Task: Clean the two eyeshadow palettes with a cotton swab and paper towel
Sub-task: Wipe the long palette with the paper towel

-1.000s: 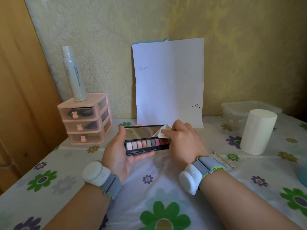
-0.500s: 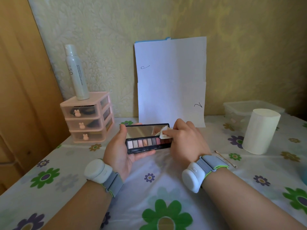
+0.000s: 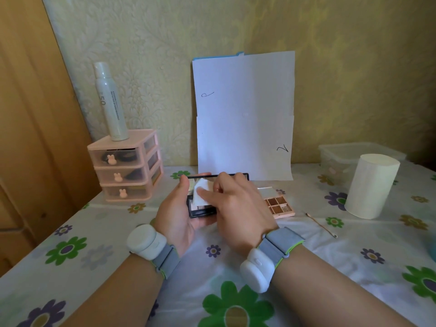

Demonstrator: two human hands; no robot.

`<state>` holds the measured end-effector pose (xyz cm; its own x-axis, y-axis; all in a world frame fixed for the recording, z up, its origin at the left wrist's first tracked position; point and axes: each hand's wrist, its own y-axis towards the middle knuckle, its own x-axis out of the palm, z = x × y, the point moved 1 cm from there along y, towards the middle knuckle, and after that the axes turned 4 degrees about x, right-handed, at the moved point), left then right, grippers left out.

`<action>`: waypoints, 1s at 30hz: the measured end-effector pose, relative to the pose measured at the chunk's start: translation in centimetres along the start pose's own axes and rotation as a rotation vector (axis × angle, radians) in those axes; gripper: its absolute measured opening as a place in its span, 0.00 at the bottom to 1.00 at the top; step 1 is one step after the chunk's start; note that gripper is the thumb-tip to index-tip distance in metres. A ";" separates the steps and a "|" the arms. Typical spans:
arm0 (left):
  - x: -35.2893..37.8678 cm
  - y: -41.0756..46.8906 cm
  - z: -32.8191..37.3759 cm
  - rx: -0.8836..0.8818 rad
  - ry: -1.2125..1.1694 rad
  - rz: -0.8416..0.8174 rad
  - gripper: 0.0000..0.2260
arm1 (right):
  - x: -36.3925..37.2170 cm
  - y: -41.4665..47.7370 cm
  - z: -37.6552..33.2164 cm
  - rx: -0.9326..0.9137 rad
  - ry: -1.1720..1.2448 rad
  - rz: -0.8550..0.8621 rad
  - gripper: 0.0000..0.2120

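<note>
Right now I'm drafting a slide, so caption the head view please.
Left hand holds the open black palette while the right hand holds a paper towel piece to it; pink palette lies behind.

Our left hand [image 3: 175,214] sits palm up over the surface's middle, thumb upright, fingers curled under the black palette [image 3: 200,214]. Our right hand [image 3: 238,208] reaches across it, knuckles up, pinching a folded paper towel [image 3: 199,188]. Both forearms enter from the near edge.
</note>
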<state>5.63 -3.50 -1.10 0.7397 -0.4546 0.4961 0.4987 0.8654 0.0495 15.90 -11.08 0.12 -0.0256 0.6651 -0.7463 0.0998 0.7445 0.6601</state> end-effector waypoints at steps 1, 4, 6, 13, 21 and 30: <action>0.0 0.0 -0.1 -0.011 -0.012 -0.009 0.25 | 0.0 0.0 -0.4 -0.013 0.017 -0.002 0.23; -0.2 0.1 -0.3 -0.011 -0.022 -0.024 0.24 | 0.0 0.0 -0.8 -0.028 0.055 0.001 0.25; -0.2 0.1 -0.2 -0.013 -0.023 -0.033 0.25 | 0.1 0.0 -0.4 -0.016 0.054 0.003 0.25; -0.6 0.3 0.6 0.067 0.061 0.030 0.24 | -0.3 -0.1 3.4 0.226 -0.140 -0.024 0.23; -0.4 0.0 0.7 0.075 0.113 0.029 0.23 | -0.2 -0.2 5.4 0.339 -0.189 -0.093 0.21; -0.1 -0.2 0.6 0.072 0.121 0.030 0.22 | 0.1 -0.2 5.5 0.346 -0.256 -0.062 0.21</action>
<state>5.20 -3.46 -0.60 0.8048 -0.4470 0.3905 0.4452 0.8897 0.1010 21.39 -11.52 -0.57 0.2014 0.5518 -0.8093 0.4345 0.6901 0.5787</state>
